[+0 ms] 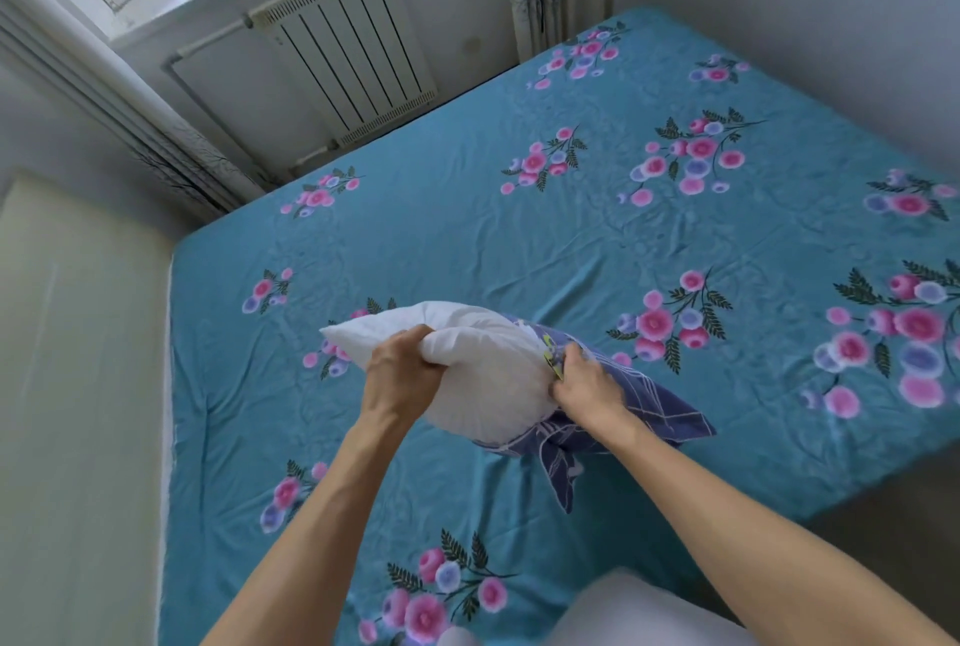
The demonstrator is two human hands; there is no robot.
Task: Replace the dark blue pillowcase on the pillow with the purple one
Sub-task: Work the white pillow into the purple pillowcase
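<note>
White pillow [467, 375] at frame centre, held above teal floral bed sheet [571, 250]. Pillow half inside pillowcase [654, 406], bluish-purple with pale line pattern; white left end bare, right end covered. Left hand [400, 365] fingers curled, gripping bunched bare end of pillow. Right hand [587, 385] fingers curled, pinching pillowcase opening edge against pillow. Radiator [353, 48] upper left, under window.
</note>
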